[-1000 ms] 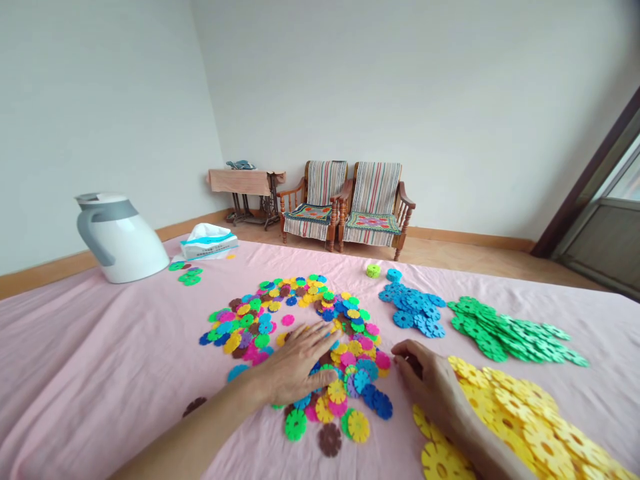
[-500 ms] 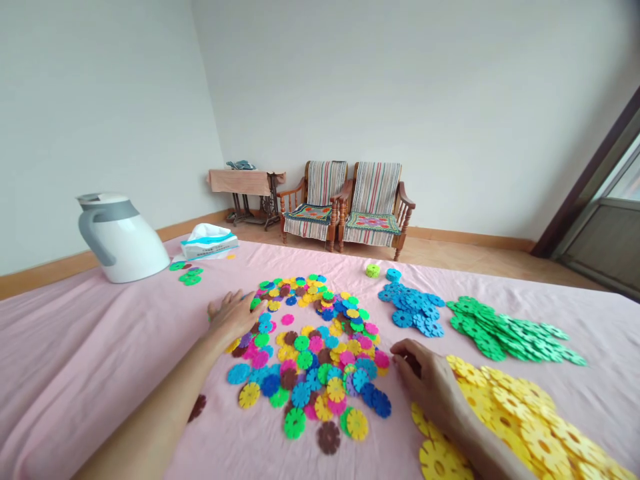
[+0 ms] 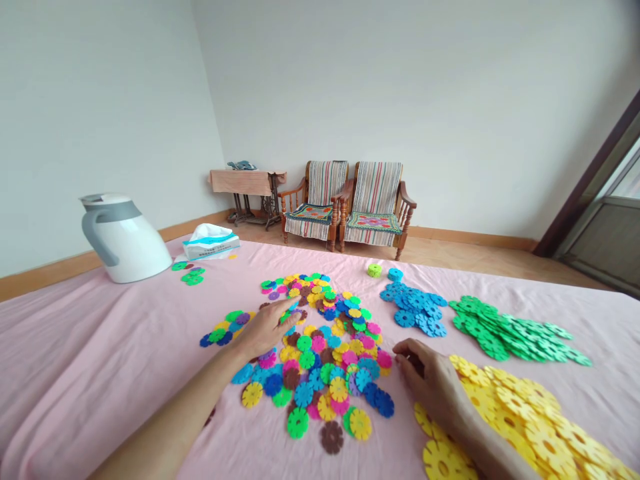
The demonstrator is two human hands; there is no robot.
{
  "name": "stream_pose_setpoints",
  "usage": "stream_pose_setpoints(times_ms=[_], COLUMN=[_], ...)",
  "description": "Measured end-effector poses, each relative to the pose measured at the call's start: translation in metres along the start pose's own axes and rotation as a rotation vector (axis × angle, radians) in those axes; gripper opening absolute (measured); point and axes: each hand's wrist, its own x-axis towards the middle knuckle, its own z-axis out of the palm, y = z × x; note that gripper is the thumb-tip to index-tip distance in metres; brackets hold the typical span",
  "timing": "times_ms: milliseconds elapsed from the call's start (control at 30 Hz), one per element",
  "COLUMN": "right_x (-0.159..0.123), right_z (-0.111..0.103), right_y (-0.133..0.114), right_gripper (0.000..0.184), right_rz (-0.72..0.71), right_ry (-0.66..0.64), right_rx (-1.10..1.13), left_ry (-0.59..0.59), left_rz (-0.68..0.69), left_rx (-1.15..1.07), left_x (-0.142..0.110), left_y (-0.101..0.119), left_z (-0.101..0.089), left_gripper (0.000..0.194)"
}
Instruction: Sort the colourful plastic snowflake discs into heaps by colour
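Observation:
My left hand (image 3: 267, 328) reaches over the left part of a pile of mixed-colour notched plastic discs (image 3: 306, 360). Its fingers are stretched out, with green and blue discs at the fingertips. My right hand (image 3: 425, 375) is at the pile's right edge, by a pink disc (image 3: 385, 359). Its fingers are curled in, thumb near the index finger; anything inside them is hidden. Yellow discs (image 3: 510, 407) lie heaped beside and partly under my right forearm. A small cluster of mixed discs (image 3: 225, 328) sits left of my left hand.
Blue discs (image 3: 414, 308) and green discs (image 3: 510, 328) lie in heaps at the right. Behind them are a lime stack (image 3: 374, 270) and a blue stack (image 3: 395, 275). A white jug (image 3: 135, 243) and tissue box (image 3: 213, 245) stand at the left on the pink cloth (image 3: 100, 373).
My left hand has moved right, from the pile's left edge to over the discs, uncovering the small cluster beside it. My right hand has stayed nearly still.

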Motion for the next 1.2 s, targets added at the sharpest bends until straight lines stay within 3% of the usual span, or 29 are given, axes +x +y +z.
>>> stream_pose_setpoints(times_ms=[67,133,267,400,533,700,833,1000,1133,1200], right_x=[0.000,0.001,0.001,0.000,0.000,0.001,0.002,0.001,0.000,0.001], right_z=[0.000,-0.001,-0.003,-0.004,-0.002,0.001,0.001,-0.001,-0.003,-0.003], right_y=[0.000,-0.001,-0.004,-0.006,-0.004,0.001,0.003,-0.003,-0.007,-0.007], right_gripper=[0.020,0.021,0.021,0.021,0.021,0.022,0.023,0.021,0.020,0.021], right_rz=[-0.003,0.000,-0.004,-0.010,-0.010,-0.013,-0.023,-0.023,-0.009,-0.009], right_ry=[0.003,0.007,0.013,0.018,0.014,0.018,0.026,0.025,0.020,0.021], right_rx=[-0.002,-0.005,0.000,0.006,0.006,-0.004,-0.011,0.000,0.002,0.005], left_ry=[0.096,0.161,0.018,-0.050,-0.059,0.014,0.044,0.267,0.163,0.078], left_rz=[-0.054,-0.176,-0.401,-0.510,-0.480,-0.115,0.003,-0.073,-0.263,-0.271], left_rx=[-0.061,0.017,0.357,0.513,0.498,0.182,-0.093,0.004,0.219,0.239], left_x=[0.002,0.004,0.000,-0.004,-0.005,-0.005,-0.003,0.007,0.015,0.017], left_y=[-0.006,-0.018,-0.041,-0.042,-0.032,-0.009,0.006,-0.015,-0.043,-0.048], left_z=[-0.007,-0.014,-0.023,-0.031,-0.031,-0.015,-0.005,0.003,0.010,0.012], left_gripper=[0.053,0.051,0.047,0.056,0.052,0.035,0.035,0.044,0.060,0.063])
